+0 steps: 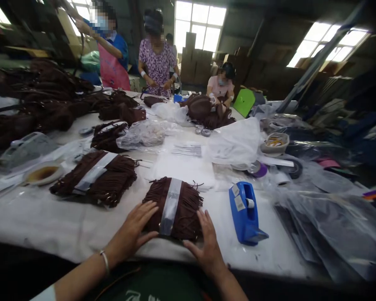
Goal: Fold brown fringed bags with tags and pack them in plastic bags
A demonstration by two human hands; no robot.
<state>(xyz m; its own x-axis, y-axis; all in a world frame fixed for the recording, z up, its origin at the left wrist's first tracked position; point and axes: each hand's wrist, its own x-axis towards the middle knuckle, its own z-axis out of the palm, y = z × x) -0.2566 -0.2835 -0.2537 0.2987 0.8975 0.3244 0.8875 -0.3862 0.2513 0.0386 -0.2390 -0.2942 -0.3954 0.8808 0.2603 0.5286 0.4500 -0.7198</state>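
A brown fringed bundle (188,209) lies on the white-covered table in front of me, with a clear plastic band (171,207) wrapped around its middle. At its left side is my left hand (134,228), fingers spread and resting against the edge. My right hand (207,244) is at the opposite side, thumb and fingers apart, close against the fringe. Neither hand is closed around the bundle. To the left sits a second brown fringed bundle (122,179) with a similar band. A blue tape dispenser (246,213) stands right of my right hand.
Clear plastic bags (341,225) are piled at the right. A tape roll (44,173) lies at the left, and brown fringed goods (34,104) are heaped behind it. A white paper sheet (184,167) is mid-table. Several people work across the table, near a green board (244,101).
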